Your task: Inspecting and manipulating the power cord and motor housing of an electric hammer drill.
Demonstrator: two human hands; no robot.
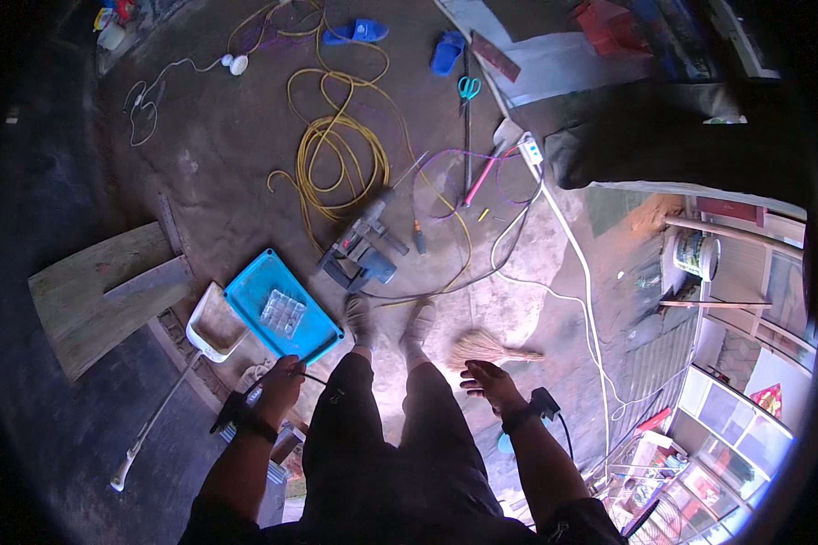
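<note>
My left hand (282, 389) hangs beside the near corner of a blue plastic tray (315, 341). Its fingers are mostly hidden behind the back of the hand, and a dark cord shows next to it. A clear compartment box (283, 313) lies in the tray. Over the floor at right, my right hand (493, 385) has its fingers loosely apart and holds nothing; a straw hand broom (486, 348) lies just beyond it. Both wrists wear dark strapped devices. In front of my feet rests a grey rotary hammer (362, 250) with a long bit. An orange-and-dark screwdriver (419, 238) lies beside it.
A yellow cable coil (341, 163) spreads ahead. White cable runs from a power strip (531, 152) along the right. A small shovel (507, 134), teal scissors (468, 87) and blue slippers (446, 54) lie farther off. Left are a white basin (211, 329) and boards (104, 286).
</note>
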